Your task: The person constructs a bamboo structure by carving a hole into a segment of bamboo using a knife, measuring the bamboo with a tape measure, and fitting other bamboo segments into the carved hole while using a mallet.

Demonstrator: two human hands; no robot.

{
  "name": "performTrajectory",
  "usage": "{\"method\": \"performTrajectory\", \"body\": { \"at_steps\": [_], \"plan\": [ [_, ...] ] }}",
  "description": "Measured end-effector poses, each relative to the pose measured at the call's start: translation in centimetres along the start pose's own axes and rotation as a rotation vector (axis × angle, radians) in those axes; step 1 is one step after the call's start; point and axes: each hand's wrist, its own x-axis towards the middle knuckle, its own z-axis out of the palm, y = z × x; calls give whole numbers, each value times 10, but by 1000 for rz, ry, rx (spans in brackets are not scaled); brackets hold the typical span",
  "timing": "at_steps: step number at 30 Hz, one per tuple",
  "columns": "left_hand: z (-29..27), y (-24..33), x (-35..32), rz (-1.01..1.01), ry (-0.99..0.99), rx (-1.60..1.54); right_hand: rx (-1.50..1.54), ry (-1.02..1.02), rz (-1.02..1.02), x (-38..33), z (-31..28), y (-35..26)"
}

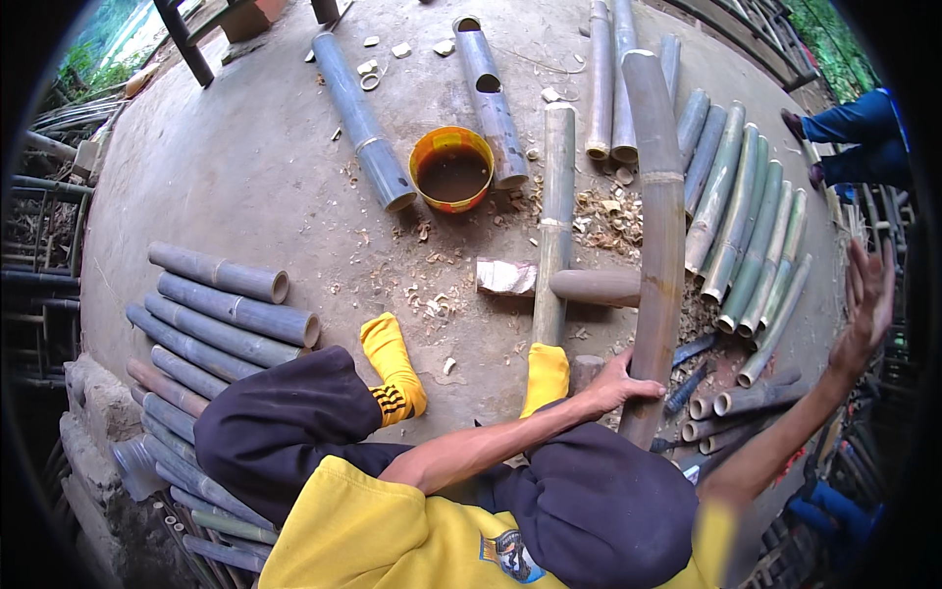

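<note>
My left hand (628, 384) is wrapped round the lower end of a thick brownish bamboo tube (659, 245), which stands out lengthwise in front of my right leg. That tube passes over the end of a short wooden log (596, 287). Another, paler bamboo pole (556, 187) crosses the log further left, its near end by my right foot. Off to the right, my right hand (869, 299) is raised, holding nothing, with its fingers apart.
Bamboo tubes (731, 216) lie in a row at the right, and more tubes (221, 270) are stacked at the left. A yellow-orange bowl of dark liquid (451, 169) stands ahead between two tubes. Wood shavings (613, 211) litter the floor. Another person's legs (854, 137) show at far right.
</note>
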Motion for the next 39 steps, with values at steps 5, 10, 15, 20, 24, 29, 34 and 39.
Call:
{"method": "performTrajectory", "body": {
  "at_steps": [5,10,15,20,24,29,34,39],
  "plan": [
    [19,-5,14,51,-43,-14,-487,-200,119,-64,149,25],
    [9,-5,11,86,-19,83,-297,-318,295,-26,53,39],
    [22,-7,13,94,-45,-3,8,4,42,-9,8,15],
    [4,-11,13,-16,-110,-19,-341,-380,274,-73,143,50],
    [1,-15,6,50,-15,9,-189,-218,367,-37,53,-5],
    [13,-7,7,31,-25,20,-37,37,111,-64,44,37],
    [11,-5,2,9,27,40,-77,-280,406,-122,99,22],
    [12,6,-5,26,22,-135,211,-264,1016,-193,-28,87]
  ]
}}
